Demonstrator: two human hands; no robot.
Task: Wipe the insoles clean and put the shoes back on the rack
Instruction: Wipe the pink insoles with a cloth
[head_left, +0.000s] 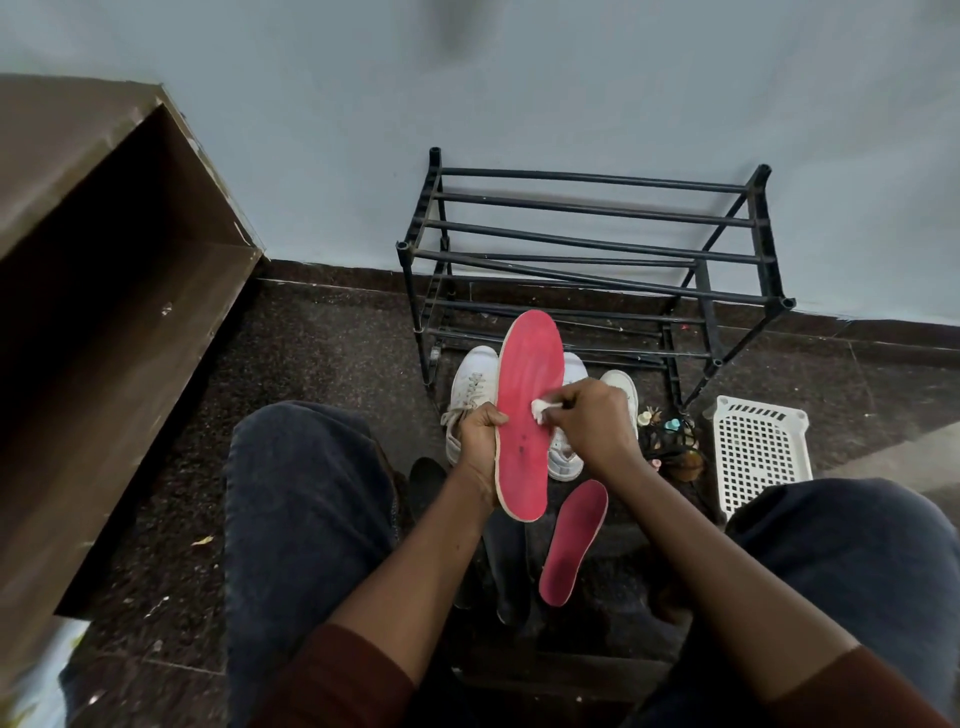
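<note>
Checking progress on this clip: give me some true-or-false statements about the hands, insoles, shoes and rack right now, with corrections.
1. The left hand holds a red insole. True.
2. The right hand pinches a white wipe against that insole. True.
3. The white shoes stand on the rack. False: they sit on the floor before it.
4. The second red insole lies inside a shoe. False: it lies on the floor.

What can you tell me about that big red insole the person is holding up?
The long pinkish-red foam-like insole has a rounded toe, a pale cream rim and dark specks near its middle. It is held aloft, toe pointing away from the person, top face toward the camera. The left hand holds its left edge; the right hand presses a small white wad against its surface.
</note>
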